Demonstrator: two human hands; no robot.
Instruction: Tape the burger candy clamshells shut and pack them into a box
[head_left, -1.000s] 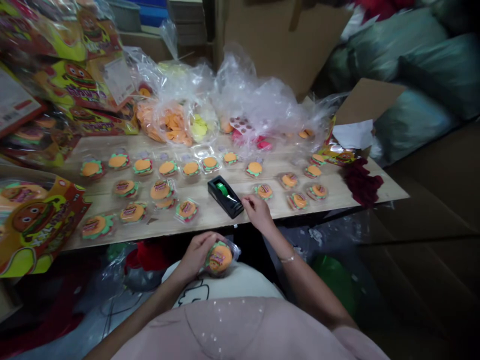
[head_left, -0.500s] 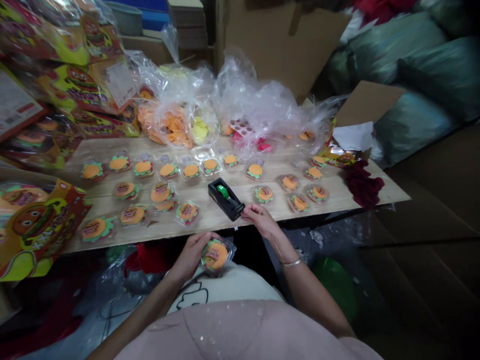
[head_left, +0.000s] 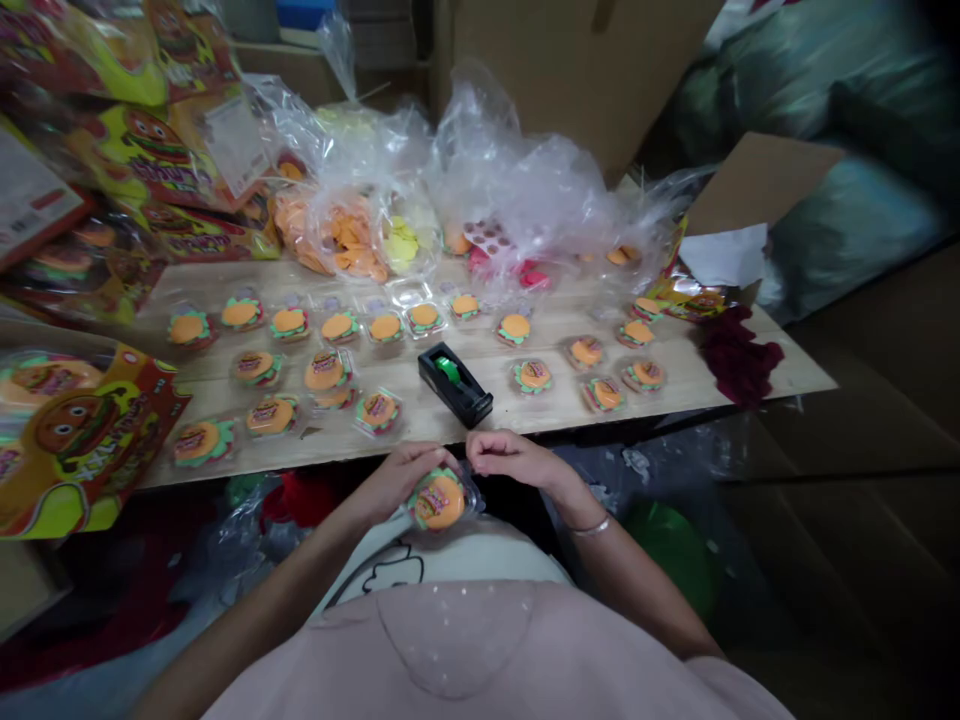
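Note:
My left hand (head_left: pixel 397 478) is closed round a clear plastic case with an orange burger toy (head_left: pixel 440 500) inside, held over my lap below the table edge. My right hand (head_left: pixel 504 456) is pinched shut just right of the case, fingertips near its top edge; whatever it pinches is too small to make out. A black tape dispenser (head_left: pixel 454 383) with a green roll stands on the wooden table (head_left: pixel 780 355) just above both hands.
Several packed burger toys (head_left: pixel 325 370) lie in rows across the table. Clear plastic bags (head_left: pixel 517 190) with orange and yellow parts pile up at the back. Printed burger boxes (head_left: pixel 75 430) stack at the left. A cardboard box (head_left: pixel 750 180) and dark red cloth (head_left: pixel 739 355) sit right.
My right hand has left the tape dispenser and come back toward me, ending pinched beside the case in my left hand. The left hand has lifted the case slightly.

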